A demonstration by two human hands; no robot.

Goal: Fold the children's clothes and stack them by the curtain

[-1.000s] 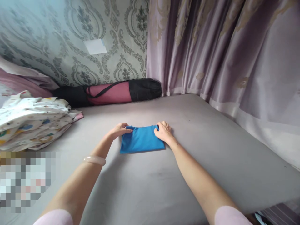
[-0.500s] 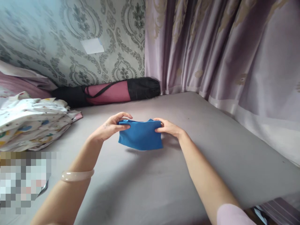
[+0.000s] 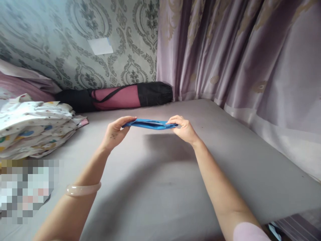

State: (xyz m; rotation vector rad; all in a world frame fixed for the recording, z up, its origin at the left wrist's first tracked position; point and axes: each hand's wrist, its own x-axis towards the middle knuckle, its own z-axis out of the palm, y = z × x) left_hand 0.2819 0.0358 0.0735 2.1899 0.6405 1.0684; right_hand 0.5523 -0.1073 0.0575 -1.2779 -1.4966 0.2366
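Nearest us: pale bangle (image 3: 84, 189) on L forearm (image 3: 66, 214). Then L hand (image 3: 115, 132) & R hand (image 3: 187, 130), each grip pinched closed on opp. ends of folded blue cloth (image 3: 147, 126); we see it above bed (image 3: 150, 201), not touching. Printed fabric pile (image 3: 37, 129) on bed's L side; black/pink bag (image 3: 120, 97) along bed's far edge; patterned wall (image 3: 121, 20) behind bed.

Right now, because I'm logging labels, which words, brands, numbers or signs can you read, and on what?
None can be read.
White sheet on the wall: no legible text.
Blue cloth: no lettering shows.
Marks on the left hand: too small to read.
Pixelated patch: too blurred.
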